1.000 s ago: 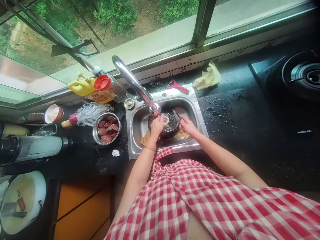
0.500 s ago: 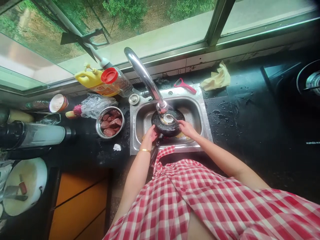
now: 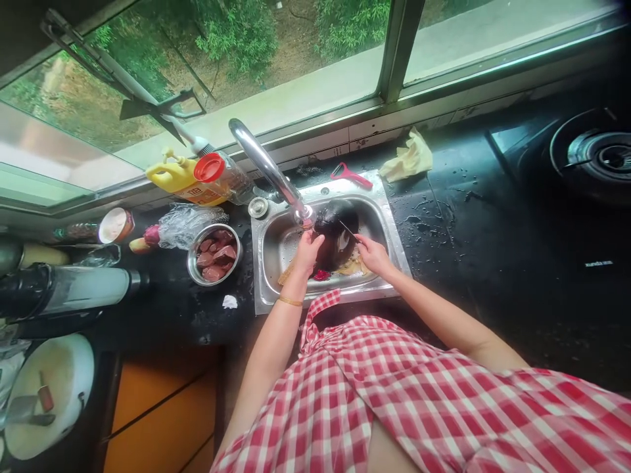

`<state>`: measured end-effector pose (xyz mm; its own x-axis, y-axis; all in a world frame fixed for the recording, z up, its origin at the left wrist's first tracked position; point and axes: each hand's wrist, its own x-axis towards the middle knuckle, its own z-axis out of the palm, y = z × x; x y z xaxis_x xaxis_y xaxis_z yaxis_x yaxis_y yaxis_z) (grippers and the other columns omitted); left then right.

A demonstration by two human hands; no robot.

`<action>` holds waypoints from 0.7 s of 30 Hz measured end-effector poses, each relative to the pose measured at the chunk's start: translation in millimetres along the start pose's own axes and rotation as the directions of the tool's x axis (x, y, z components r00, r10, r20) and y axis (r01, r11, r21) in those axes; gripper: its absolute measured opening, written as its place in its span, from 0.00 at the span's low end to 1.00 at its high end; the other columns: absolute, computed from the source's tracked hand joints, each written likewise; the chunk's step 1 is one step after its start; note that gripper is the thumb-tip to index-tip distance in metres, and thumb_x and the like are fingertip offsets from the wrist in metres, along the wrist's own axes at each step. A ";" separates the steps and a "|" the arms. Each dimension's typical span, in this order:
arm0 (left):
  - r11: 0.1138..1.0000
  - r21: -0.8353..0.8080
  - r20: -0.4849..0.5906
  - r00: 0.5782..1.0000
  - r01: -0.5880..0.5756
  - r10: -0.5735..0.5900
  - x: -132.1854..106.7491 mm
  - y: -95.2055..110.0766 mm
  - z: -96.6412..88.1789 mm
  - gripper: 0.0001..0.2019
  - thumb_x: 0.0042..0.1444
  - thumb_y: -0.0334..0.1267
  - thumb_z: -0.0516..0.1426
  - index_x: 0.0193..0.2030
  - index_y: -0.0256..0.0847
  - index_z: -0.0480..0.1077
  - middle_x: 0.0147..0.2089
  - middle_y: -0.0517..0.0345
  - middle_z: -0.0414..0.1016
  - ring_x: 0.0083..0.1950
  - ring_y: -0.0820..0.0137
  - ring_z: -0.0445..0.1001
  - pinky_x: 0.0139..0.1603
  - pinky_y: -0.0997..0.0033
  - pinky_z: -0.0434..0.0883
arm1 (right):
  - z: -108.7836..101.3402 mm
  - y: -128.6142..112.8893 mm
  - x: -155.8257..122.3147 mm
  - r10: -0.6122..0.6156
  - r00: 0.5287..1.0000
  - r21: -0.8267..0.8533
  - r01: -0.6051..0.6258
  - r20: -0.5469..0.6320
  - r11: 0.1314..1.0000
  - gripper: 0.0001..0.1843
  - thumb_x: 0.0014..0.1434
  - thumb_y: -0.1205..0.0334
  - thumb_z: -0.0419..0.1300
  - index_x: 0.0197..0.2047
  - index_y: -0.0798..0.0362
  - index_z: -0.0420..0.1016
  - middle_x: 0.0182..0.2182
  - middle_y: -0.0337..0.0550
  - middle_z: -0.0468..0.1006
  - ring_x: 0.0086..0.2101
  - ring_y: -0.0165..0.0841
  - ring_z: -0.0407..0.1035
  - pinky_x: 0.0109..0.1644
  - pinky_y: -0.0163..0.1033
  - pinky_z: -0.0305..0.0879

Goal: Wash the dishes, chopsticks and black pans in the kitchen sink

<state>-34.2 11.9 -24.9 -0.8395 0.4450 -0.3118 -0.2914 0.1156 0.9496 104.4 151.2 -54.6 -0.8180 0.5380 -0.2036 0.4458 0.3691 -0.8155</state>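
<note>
A small black frying pan (image 3: 339, 231) stands tilted up in the steel sink (image 3: 389, 217), under the curved tap (image 3: 269, 167). My left hand (image 3: 306, 253) is closed on the pan's near rim or handle. My right hand (image 3: 373, 255) is closed on a knife (image 3: 349, 230) whose blade points into the pan. A red scrap (image 3: 321, 274) lies on the sink floor by my left hand, with a tan sponge or cloth (image 3: 355, 267) under the pan.
A steel bowl of raw meat pieces (image 3: 213, 253) sits left of the sink. Behind it are a plastic bag (image 3: 185, 222), a yellow oil jug (image 3: 190, 179) and a red-capped bottle. A red peeler (image 3: 351, 175) and crumpled cloth (image 3: 408, 157) lie behind the sink; a gas burner (image 3: 599, 157) is far right.
The pan has gone from lying flat under the tap to tilted up on edge. My left hand shifted up along its rim. The view swung slightly.
</note>
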 end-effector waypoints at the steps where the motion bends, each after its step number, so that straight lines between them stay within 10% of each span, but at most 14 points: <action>1: 0.999 0.042 0.003 1.000 -0.013 0.013 -2.2 4.1 0.2 0.12 0.47 0.35 0.63 0.35 0.39 0.64 0.37 0.61 0.72 0.43 0.74 0.69 0.51 0.73 0.64 | 0.0 3.2 0.2 -0.030 0.999 0.004 0.030 -0.028 1.000 0.24 0.61 0.64 0.47 0.58 0.54 0.70 0.51 0.46 0.76 0.51 0.37 0.70 0.58 0.43 0.63; 11: 0.971 0.237 -0.123 0.992 0.017 0.013 -22.0 15.7 -42.6 0.10 0.47 0.34 0.60 0.37 0.39 0.66 0.37 0.59 0.73 0.39 0.72 0.72 0.47 0.70 0.67 | 6.6 23.2 49.0 -0.024 0.999 -0.355 0.038 0.046 0.934 0.27 0.62 0.69 0.43 0.62 0.58 0.66 0.49 0.54 0.76 0.49 0.42 0.69 0.54 0.43 0.61; 21: 0.970 0.221 -0.095 0.992 0.099 -0.080 -24.7 19.0 -29.8 0.09 0.48 0.35 0.60 0.37 0.39 0.67 0.36 0.59 0.75 0.38 0.71 0.72 0.46 0.70 0.67 | -63.9 36.2 108.6 -0.142 0.988 -0.700 0.058 -0.062 0.712 0.24 0.61 0.70 0.46 0.59 0.57 0.68 0.42 0.59 0.73 0.45 0.48 0.62 0.46 0.48 0.56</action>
<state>-32.6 -23.4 -0.1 -0.8532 0.3480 -0.3885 -0.2648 0.3527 0.8975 54.9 271.5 -71.6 -0.8487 0.5263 -0.0520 0.5243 0.8245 -0.2128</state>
